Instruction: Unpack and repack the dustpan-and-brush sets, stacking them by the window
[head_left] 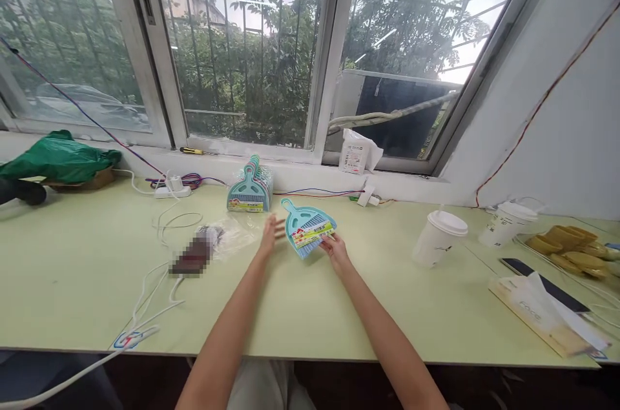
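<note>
Head camera view: a light-blue plastic dustpan with its small brush (300, 217) tilts above the pale green tabletop (368, 307), its looped handle (287, 205) pointing up and to my left. My right hand (336, 252) grips the pan near its right-hand edge, beside the end of the bright printed label (310, 235). My left hand (271, 232) is open, fingers spread, just beside the opposite edge; whether a fingertip touches, I cannot tell. Behind the left hand, nearer the window, a row of matching dustpans in clear wrap (248, 194) stands on the table, apart from the one I hold.

The piece looks light enough for one hand, its moulded shell stiff and unlikely to break in ordinary handling, though smooth plastic could slide under a loose pinch. The bristles should bend easily, and the label could crease if squeezed. The looped handle and firm outer rim look like the best holds; a grip on both edges would steady it, while pulling on the brush alone might work it free.
</note>
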The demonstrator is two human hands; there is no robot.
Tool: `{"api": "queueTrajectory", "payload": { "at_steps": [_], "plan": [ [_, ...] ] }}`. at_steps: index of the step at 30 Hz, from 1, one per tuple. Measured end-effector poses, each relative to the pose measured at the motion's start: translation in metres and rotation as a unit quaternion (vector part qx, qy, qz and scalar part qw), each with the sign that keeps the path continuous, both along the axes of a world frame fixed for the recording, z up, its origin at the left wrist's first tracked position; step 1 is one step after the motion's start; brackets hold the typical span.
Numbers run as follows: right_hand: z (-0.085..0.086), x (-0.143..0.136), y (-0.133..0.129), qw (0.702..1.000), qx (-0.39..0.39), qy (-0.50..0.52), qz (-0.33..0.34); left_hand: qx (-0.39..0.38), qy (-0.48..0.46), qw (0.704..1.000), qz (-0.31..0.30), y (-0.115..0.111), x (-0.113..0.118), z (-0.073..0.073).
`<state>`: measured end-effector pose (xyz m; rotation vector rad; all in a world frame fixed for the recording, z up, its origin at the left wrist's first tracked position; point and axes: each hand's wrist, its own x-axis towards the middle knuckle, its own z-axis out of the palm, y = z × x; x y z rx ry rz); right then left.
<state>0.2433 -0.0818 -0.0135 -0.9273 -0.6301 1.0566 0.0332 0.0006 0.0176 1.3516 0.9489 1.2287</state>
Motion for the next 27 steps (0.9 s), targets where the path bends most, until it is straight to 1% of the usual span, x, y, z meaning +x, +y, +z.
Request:
{"api": "queueTrajectory", "payload": {
  "at_steps": [1, 2, 3, 5, 7, 8, 9, 11, 12, 13, 14, 15, 17, 18, 20, 22, 23, 25, 27],
  "plan": [
    [0.001, -0.002, -0.001, 1.000, 0.002, -0.019, 0.013, -0.059, -0.004, 0.996, -0.061, 0.000, 0.009, -0.006],
    [0.002, -0.004, -0.001, 0.999, -0.005, -0.044, 0.026, -0.091, -0.011, 0.991, -0.093, 0.001, 0.015, -0.013],
    [0.003, -0.004, -0.002, 0.996, -0.024, -0.073, 0.044, -0.098, -0.020, 0.990, -0.098, 0.002, 0.019, -0.018],
    [0.006, -0.001, -0.003, 0.983, -0.089, -0.131, 0.095, -0.057, -0.042, 0.996, -0.058, 0.007, 0.021, -0.027],
    [0.008, 0.006, -0.003, 0.967, -0.147, -0.160, 0.131, -0.014, -0.049, 0.999, -0.011, 0.012, 0.018, -0.032],
    [0.009, 0.012, -0.003, 0.967, -0.157, -0.158, 0.121, -0.002, -0.046, 0.999, 0.010, 0.015, 0.016, -0.033],
    [0.010, 0.019, -0.004, 0.975, -0.151, -0.142, 0.083, 0.001, -0.041, 0.999, 0.028, 0.017, 0.015, -0.033],
    [0.010, 0.038, -0.005, 0.987, -0.123, -0.083, -0.056, -0.004, -0.029, 0.998, 0.056, 0.020, 0.012, -0.032],
    [0.011, 0.047, -0.006, 0.985, -0.110, -0.052, -0.125, -0.007, -0.020, 0.998, 0.066, 0.020, 0.010, -0.032],
    [0.011, 0.055, -0.008, 0.979, -0.109, -0.032, -0.169, -0.005, -0.009, 0.997, 0.070, 0.019, 0.010, -0.031],
    [0.011, 0.061, -0.009, 0.975, -0.118, -0.028, -0.184, 0.002, 0.003, 0.997, 0.071, 0.017, 0.009, -0.030],
    [0.012, 0.064, -0.011, 0.975, -0.134, -0.046, -0.174, 0.012, 0.016, 0.997, 0.070, 0.015, 0.010, -0.029],
    [0.015, 0.058, -0.013, 0.971, -0.150, -0.134, -0.130, 0.045, 0.048, 0.996, 0.063, 0.008, 0.012, -0.026],
    [0.016, 0.049, -0.013, 0.963, -0.139, -0.195, -0.121, 0.065, 0.064, 0.994, 0.055, 0.003, 0.015, -0.024],
    [0.020, 0.023, -0.013, 0.933, -0.077, -0.326, -0.133, 0.104, 0.098, 0.989, 0.026, -0.010, 0.022, -0.022],
    [0.022, -0.003, -0.014, 0.885, -0.012, -0.444, -0.141, 0.135, 0.126, 0.983, -0.007, -0.025, 0.032, -0.020],
    [0.023, -0.013, -0.015, 0.859, 0.008, -0.493, -0.137, 0.147, 0.136, 0.980, -0.014, -0.033, 0.037, -0.019],
    [0.024, -0.023, -0.018, 0.810, 0.019, -0.573, -0.126, 0.167, 0.146, 0.975, -0.001, -0.047, 0.044, -0.016],
    [0.025, -0.023, -0.021, 0.764, 0.004, -0.632, -0.127, 0.183, 0.159, 0.970, -0.007, -0.057, 0.047, -0.012]
  ]
}}
